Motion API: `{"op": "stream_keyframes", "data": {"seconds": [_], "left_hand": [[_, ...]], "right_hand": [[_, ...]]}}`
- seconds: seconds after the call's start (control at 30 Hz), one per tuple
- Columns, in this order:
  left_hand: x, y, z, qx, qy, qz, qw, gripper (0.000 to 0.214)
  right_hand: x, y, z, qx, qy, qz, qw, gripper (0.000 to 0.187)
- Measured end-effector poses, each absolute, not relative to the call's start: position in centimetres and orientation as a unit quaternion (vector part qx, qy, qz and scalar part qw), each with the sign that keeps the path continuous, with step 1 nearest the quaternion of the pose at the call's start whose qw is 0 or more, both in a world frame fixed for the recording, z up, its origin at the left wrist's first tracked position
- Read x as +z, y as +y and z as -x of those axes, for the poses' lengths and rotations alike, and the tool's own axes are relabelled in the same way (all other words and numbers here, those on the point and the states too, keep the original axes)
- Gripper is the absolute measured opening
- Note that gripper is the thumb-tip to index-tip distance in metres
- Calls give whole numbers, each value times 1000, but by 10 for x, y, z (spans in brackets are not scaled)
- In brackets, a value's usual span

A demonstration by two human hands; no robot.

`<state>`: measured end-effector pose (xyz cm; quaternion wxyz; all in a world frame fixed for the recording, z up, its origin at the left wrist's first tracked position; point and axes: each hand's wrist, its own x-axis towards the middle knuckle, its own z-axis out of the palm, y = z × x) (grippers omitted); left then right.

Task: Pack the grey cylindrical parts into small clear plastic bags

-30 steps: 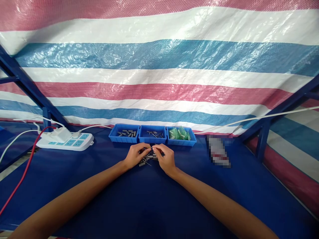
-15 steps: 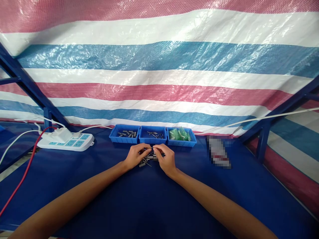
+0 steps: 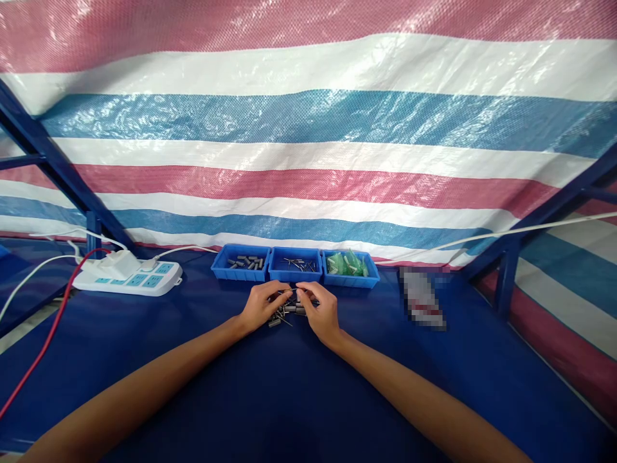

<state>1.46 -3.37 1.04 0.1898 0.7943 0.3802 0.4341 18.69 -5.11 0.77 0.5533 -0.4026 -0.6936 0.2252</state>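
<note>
My left hand [image 3: 261, 305] and my right hand [image 3: 322, 310] meet over a small heap of grey cylindrical parts with thin wire leads [image 3: 284, 314] on the dark blue table [image 3: 289, 392]. Both hands pinch, fingertips almost touching, holding one thin small part [image 3: 292, 291] between them just above the heap. Right behind the hands stand three blue trays in a row: the left tray [image 3: 240, 264] holds grey cylinders, the middle tray [image 3: 295, 265] holds thin metal pins, the right tray [image 3: 349, 267] holds green pieces.
A white power strip [image 3: 128, 278] with a plugged adapter, white cables and a red cable [image 3: 43, 341] lies at the left. A blurred small packet [image 3: 423, 298] lies to the right. A striped tarpaulin [image 3: 308, 141] hangs behind, framed by blue metal struts [image 3: 506, 283].
The view has tilted slightly, so everything sits a little lower in the frame. My hands stay pinched together over the heap; the fingertips have shifted only slightly.
</note>
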Motion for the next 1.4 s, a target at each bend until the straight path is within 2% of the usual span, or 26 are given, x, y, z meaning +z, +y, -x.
{"op": "stream_keyframes", "data": {"seconds": [1.4], "left_hand": [[13,-32,-14,434,359,-806,180,25]], "right_hand": [[6,-52,-188,172,-720,362,566,18]]}}
